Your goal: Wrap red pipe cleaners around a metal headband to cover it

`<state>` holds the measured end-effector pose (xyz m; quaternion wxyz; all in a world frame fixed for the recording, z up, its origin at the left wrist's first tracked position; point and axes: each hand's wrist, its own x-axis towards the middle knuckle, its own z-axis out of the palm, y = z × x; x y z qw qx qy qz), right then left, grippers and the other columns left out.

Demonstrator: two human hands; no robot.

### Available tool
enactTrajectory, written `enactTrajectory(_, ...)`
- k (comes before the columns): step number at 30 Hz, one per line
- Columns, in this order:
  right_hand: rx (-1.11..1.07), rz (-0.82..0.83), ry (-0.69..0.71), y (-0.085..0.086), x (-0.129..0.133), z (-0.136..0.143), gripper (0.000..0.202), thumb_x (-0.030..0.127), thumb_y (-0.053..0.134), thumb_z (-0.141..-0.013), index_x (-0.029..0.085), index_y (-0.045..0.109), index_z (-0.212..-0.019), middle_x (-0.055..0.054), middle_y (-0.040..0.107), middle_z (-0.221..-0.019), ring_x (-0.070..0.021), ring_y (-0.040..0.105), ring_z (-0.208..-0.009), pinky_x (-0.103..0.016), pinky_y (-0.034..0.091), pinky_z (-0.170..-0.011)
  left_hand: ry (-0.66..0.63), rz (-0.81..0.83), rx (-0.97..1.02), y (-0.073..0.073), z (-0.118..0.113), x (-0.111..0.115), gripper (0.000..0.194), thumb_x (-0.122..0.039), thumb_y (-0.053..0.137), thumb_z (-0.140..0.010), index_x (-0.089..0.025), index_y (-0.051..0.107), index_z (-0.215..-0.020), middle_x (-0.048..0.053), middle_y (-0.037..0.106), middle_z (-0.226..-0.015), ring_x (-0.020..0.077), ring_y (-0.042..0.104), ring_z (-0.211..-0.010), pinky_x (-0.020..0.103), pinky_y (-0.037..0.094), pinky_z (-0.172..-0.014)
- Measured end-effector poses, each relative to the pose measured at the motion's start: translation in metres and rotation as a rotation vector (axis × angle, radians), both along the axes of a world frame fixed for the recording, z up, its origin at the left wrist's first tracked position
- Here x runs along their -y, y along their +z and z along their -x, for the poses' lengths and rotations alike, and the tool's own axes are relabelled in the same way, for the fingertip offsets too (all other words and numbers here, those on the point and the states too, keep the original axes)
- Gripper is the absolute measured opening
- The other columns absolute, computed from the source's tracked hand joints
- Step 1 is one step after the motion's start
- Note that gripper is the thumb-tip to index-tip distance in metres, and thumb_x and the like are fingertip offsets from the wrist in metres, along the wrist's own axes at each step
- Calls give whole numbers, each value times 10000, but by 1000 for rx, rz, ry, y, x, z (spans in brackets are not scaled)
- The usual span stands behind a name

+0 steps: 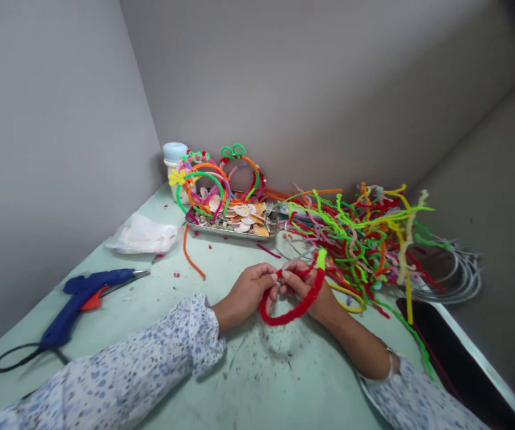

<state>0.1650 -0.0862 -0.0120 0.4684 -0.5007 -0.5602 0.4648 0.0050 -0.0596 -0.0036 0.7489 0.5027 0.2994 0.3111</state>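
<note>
Both of my hands meet over the middle of the table around a curved band wrapped in red pipe cleaner (299, 310), with a lime green section at its upper right end. My left hand (256, 289) pinches the red pipe cleaner near the band's left side between thumb and forefinger. Close beside it, my right hand (313, 292) is closed on the red strand too, thumb and finger nearly touching the left ones. The band loops down toward me, in front of the right fingers. Some fingertips are hidden behind it.
A blue glue gun (87, 298) lies at left, near white tissues (143, 234). Behind, finished headbands (207, 179) rest on a metal tray (234, 234) of shells, beside a bottle (174, 155). Tangled pipe cleaners (355, 233), wire headbands (458, 280) and a dark flat object (454, 358) fill the right.
</note>
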Motion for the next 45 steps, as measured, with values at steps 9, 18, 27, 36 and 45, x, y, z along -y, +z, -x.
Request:
enactTrajectory(9, -14, 12, -18, 9, -1, 4, 228, 416, 610, -771, 194, 587, -720, 20, 587, -552, -132, 521, -510, -267, 415, -517, -18, 132, -23, 4, 3, -8, 190, -291, 607, -726, -140, 561, -832, -34, 567, -537, 53, 446, -346, 176, 323, -372)
enactTrajectory(18, -46, 16, 23, 5, 0, 1, 243, 419, 597, -803, 176, 581, -793, 4, 614, -594, -122, 528, -543, -260, 413, -545, -121, 151, 28, 9, 9, -11, 239, -333, 638, -735, -129, 562, -832, -37, 547, -570, 41, 431, -348, 161, 305, -326)
enactTrajectory(27, -28, 15, 45, 8, 1, 1, 252, 435, 593, -810, 189, 544, -790, 11, 615, -595, -119, 533, -551, -258, 429, -562, -245, 217, 106, -1, 14, -21, 152, -267, 617, -754, -138, 552, -801, -43, 498, -541, 45, 414, -342, 158, 273, -310)
enactTrajectory(36, -62, 10, 57, 10, 3, 2, 247, 431, 602, -807, 195, 532, -805, 20, 611, -608, -116, 545, -545, -254, 436, -548, -286, 245, 124, 7, 15, -22, 121, -233, 605, -755, -120, 569, -779, -44, 481, -526, 34, 378, -324, 164, 249, -300)
enactTrajectory(45, -105, 10, 53, 6, 2, 1, 238, 416, 604, -813, 186, 547, -807, 23, 607, -596, -109, 536, -553, -241, 419, -565, -237, 295, 121, 6, 14, -19, 189, -294, 636, -780, -142, 525, -758, -35, 515, -552, 37, 428, -372, 144, 291, -346)
